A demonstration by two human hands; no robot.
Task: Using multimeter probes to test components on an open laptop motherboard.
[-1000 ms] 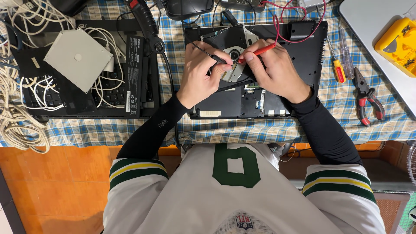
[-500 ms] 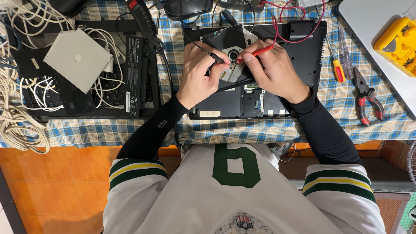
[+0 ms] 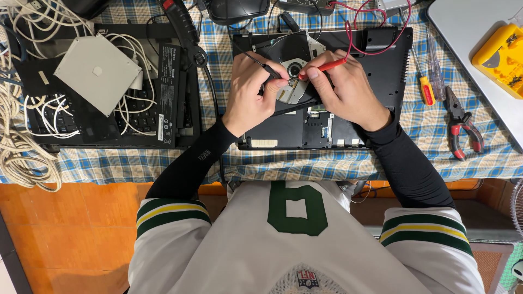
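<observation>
Both hands pinch test probes: the left hand [image 3: 251,90] clasps the black probe [image 3: 267,69], the right hand [image 3: 343,87] the red probe [image 3: 326,66]. Since a second ago the tips have barely shifted, staying on the drive mechanism [image 3: 294,76] inside the opened laptop [image 3: 381,71] on the checked table [image 3: 414,147], so probing continues.

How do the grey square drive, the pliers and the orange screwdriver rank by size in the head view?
1. Grey square drive, clearly largest.
2. Pliers.
3. Orange screwdriver, thinnest; its length is close to the pliers', so that order is unsure.
</observation>
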